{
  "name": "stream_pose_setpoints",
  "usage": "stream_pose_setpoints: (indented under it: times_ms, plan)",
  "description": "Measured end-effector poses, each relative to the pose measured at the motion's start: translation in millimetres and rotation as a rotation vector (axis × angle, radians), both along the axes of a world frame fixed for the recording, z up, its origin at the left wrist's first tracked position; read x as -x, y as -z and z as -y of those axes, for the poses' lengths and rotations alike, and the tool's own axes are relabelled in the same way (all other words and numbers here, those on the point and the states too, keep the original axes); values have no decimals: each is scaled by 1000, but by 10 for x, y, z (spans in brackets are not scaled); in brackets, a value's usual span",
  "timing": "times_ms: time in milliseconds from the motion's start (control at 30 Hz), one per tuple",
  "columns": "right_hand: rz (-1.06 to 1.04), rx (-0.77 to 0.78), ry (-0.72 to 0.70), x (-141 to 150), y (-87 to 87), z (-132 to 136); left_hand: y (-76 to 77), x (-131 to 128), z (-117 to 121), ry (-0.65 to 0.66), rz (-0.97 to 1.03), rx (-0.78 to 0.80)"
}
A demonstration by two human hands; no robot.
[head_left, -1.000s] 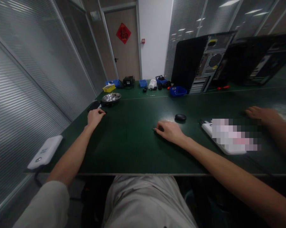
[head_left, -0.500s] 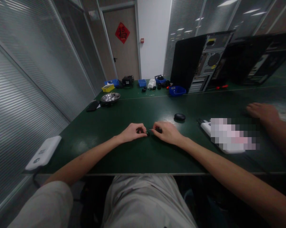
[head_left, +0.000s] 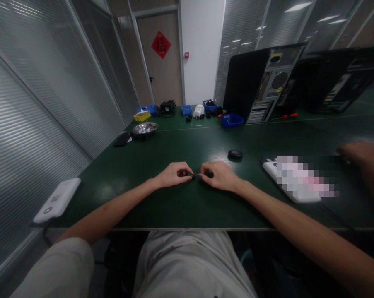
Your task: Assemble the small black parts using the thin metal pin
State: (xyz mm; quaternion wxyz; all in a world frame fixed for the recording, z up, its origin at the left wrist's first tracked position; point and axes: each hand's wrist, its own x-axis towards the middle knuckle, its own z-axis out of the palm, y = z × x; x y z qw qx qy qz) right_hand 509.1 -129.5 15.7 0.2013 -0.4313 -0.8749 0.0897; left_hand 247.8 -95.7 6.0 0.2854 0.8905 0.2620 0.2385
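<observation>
Left hand [head_left: 173, 175] pinches a small dark part [head_left: 193, 177]; right hand [head_left: 220, 175] pinches a thin piece [head_left: 198, 174] just right of it

Green table [head_left: 162, 209] — small black case [head_left: 235, 154] just beyond the right hand [head_left: 219, 175], white box [head_left: 295, 187] to that hand's right, metal bowl [head_left: 143, 134] beyond the left hand [head_left: 174, 174], second white box [head_left: 58, 199] to that hand's left — blue tray [head_left: 232, 123] far beyond the right hand

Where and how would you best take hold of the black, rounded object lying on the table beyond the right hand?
From above, probably: thumb on the near long edge, fingers on the far one, across its middle. The black, rounded object lies low, looks wider than deep, and shows no handle. The right hand, on its near side, is closest.
</observation>
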Motion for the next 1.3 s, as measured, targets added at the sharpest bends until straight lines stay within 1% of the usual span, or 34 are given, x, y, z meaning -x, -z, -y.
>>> stream_pose_setpoints:
  times_ms: [167,367,600,967,1300]
  plan:
    - [25,-20,-2,6,6,11,2,3,-3,-30,0,0]
    - [74,-46,0,32,38,34,57,24,-37,-7,30,-4]
    - [80,-71,4,34,106,46,135,46,-83,21,97,10]
    - [93,-84,-33,90,154,33,149,57,-100,24,105,-9]
    - [107,-91,-21,125,145,49,139,41,-67,8,87,-44]
